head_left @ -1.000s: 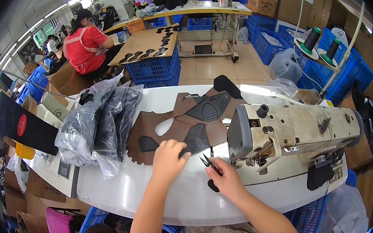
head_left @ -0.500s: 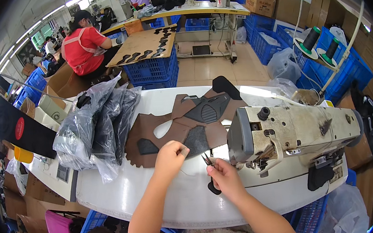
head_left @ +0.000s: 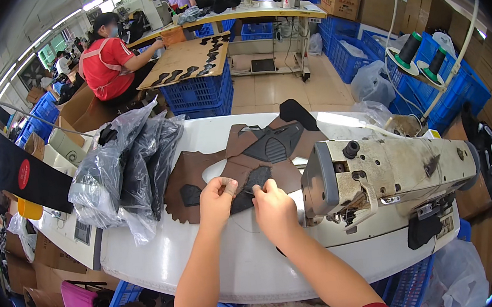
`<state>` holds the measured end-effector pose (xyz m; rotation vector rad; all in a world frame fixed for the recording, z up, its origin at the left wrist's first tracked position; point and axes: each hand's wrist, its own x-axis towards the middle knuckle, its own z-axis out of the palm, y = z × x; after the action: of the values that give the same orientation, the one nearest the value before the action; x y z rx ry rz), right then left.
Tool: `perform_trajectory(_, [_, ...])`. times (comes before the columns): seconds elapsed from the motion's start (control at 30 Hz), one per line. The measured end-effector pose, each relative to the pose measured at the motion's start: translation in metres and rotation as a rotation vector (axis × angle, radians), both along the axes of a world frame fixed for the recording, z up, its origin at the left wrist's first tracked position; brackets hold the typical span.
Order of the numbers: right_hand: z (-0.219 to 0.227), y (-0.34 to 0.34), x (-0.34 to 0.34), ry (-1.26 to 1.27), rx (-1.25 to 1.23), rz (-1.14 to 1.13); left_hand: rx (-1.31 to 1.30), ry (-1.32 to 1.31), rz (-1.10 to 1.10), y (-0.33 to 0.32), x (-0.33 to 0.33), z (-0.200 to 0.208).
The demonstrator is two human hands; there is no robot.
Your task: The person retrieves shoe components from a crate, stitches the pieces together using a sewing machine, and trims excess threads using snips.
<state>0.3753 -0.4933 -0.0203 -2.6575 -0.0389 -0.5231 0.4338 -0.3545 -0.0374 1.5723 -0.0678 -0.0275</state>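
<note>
Brown cut panels [head_left: 204, 165] with black inset patches lie joined in one flat piece on the white sewing table. Over their near edge, my left hand [head_left: 217, 199] is closed in a pinch; what its fingertips hold is too small to make out. My right hand [head_left: 276, 209] is closed beside it, fingertips at the dark grey patch [head_left: 259, 178]. A dark bit of the thread snips [head_left: 279, 251] shows below the right palm; their blades are hidden. A thin loose thread curves over the table between my hands. The sewing machine [head_left: 388, 168] stands right of the panels.
Clear plastic bags [head_left: 133, 165] of dark pieces lie left on the table. Two dark thread cones [head_left: 410, 47] stand on a holder behind the machine. Blue crates [head_left: 201, 95] and a cardboard sheet are beyond the table, near a seated person in red [head_left: 106, 66].
My right hand has moved up and left onto the panels, and the snips' blades have gone from sight. My left hand has shifted slightly up. The person in red now reaches out an arm.
</note>
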Motion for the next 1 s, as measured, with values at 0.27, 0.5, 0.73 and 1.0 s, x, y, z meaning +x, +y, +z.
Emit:
perform_trajectory(0.27, [-0.007,0.002,0.012,-0.096,0.021,0.023,-0.038,-0.042,-0.024,-0.001,-0.002,0.001])
perform_trajectory(0.5, [-0.010,0.001,0.018,-0.097,0.004,0.026,-0.021,-0.077,-0.046,-0.003,-0.003,0.002])
perform_trajectory(0.73, [-0.005,-0.010,-0.004,-0.142,0.125,0.055,-0.109,0.022,-0.007,0.020,-0.013,0.032])
perform_trajectory(1.0, [0.006,-0.028,-0.055,-0.056,0.169,0.127,0.836,-0.368,-0.246,0.040,-0.048,0.043])
